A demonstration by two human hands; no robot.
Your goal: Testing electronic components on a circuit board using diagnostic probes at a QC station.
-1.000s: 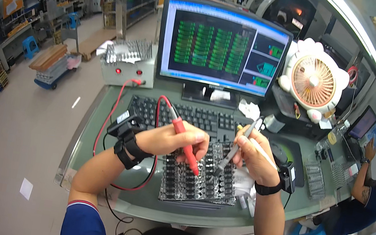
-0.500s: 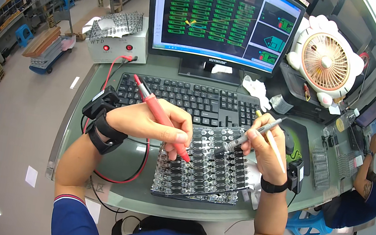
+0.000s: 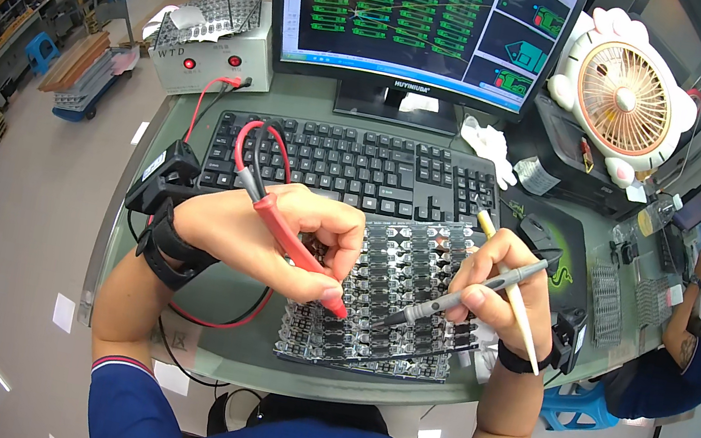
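A panel of small circuit boards, dark with rows of shiny parts, lies tilted on a second panel in front of me. My left hand is closed round a red test probe, its tip low over the panel's middle. Red and black leads loop from its upper end. In my right hand are a grey pen-shaped tool and a pale stick with a yellow end. The grey tool's dark tip points at the panel, close to the red tip; whether either tip touches I cannot tell.
Behind the panels stand a black keyboard and a monitor with green board layouts. A grey box with red sockets is far left. A round fan sits on a black machine at right. A person works beyond the table's right side.
The grey tool has tipped down and left toward the red probe's tip. The red probe's upper end has dropped, and its leads now loop into view. The whole view has shifted slightly.
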